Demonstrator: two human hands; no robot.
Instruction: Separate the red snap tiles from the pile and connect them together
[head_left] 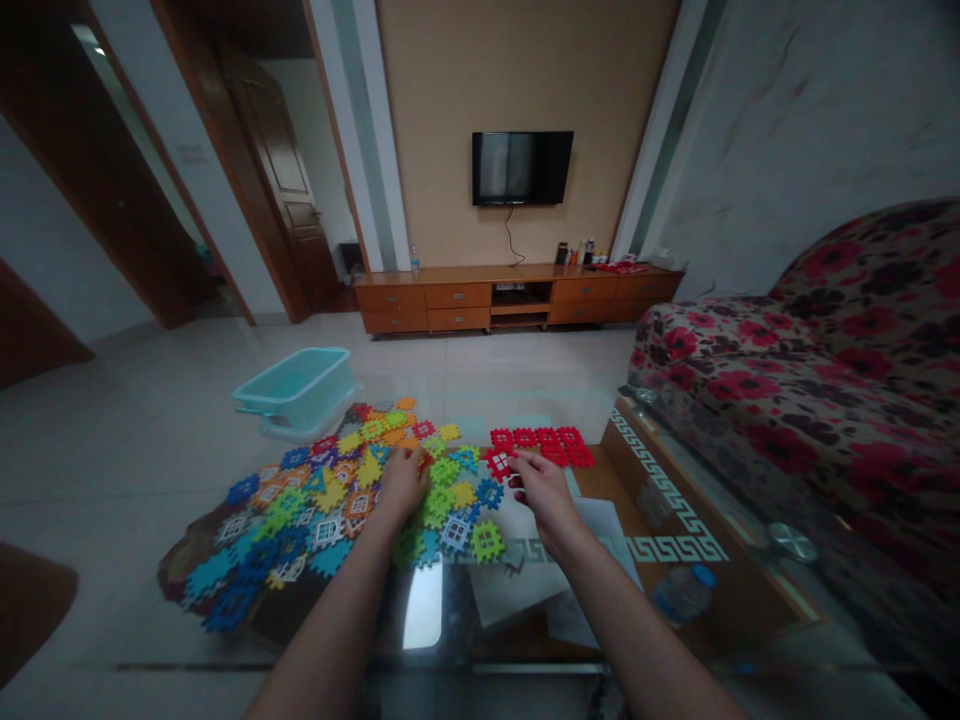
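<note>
A large heap of colourful interlocking plastic waffle-shaped pieces (337, 510) covers the left part of a glass-topped table (675, 545). My left hand (401, 485) presses down into the middle of the heap, its fingers among green and yellow pieces. Whether it holds one is hidden. To the right, my right hand (544, 490) pinches a red piece (499, 462) between fingertips and thumb. That piece sits at the left end of a flat joined group of red pieces (544, 447).
A turquoise plastic tub (296, 390) stands on the tiled floor beyond the heap. A water bottle (684, 592) and white sheets of paper (517, 575) lie near the table. A floral sofa (780, 400) lines the right side, and a low wooden cabinet (517, 300) stands under a wall-mounted television (522, 168).
</note>
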